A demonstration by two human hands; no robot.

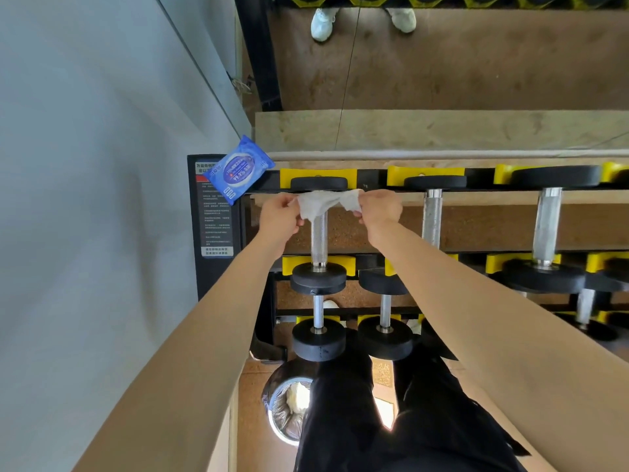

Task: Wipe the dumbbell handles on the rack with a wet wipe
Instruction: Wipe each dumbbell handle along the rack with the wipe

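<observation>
As both hands' fingers pinch its ends, a wet wipe point(326, 203) drapes the leftmost dumbbell handle point(319, 238) on the rack point(374, 175).

We count three whole dumbbells point(319, 233) across the upper tier of one rack point(218, 267) and three more handles point(318, 311) below. We also count two hands, a left hand point(280, 216) and a right hand point(379, 211), one wet wipe point(320, 204), one blue wipe pack point(238, 173), one bin point(286, 413) and two pale shoes point(323, 23).
</observation>
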